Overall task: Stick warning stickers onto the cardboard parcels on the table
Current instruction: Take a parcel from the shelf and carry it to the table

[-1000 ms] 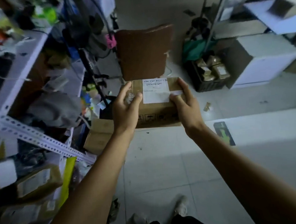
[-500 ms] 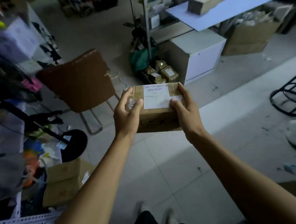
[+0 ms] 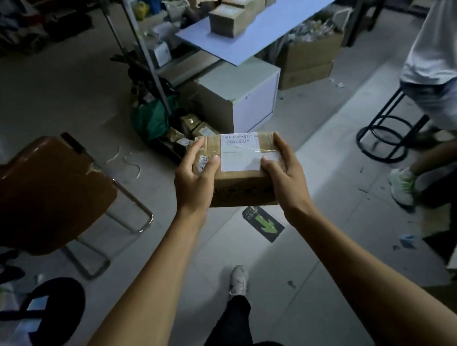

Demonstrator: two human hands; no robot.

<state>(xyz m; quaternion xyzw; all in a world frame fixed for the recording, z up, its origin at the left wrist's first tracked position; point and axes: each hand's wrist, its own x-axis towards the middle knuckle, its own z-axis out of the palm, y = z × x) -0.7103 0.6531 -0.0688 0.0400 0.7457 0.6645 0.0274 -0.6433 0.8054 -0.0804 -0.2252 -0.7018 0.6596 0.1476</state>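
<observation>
Fingers (image 3: 198,150) of both hands clamped small brown cardboard parcel (image 3: 242,184) at opposite ends, white label (image 3: 240,153) upward, likely for carrying toward pale blue tabletop (image 3: 243,47).

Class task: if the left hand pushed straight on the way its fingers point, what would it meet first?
Probably the small parcels in the floor crate beyond the held parcel; depth is unclear. The left hand points up-frame.

Parcel (image 3: 239,169) between left hand (image 3: 194,184) and right hand (image 3: 285,178), chair (image 3: 44,194) left, table (image 3: 271,17) behind, stool (image 3: 392,136) right.
</observation>
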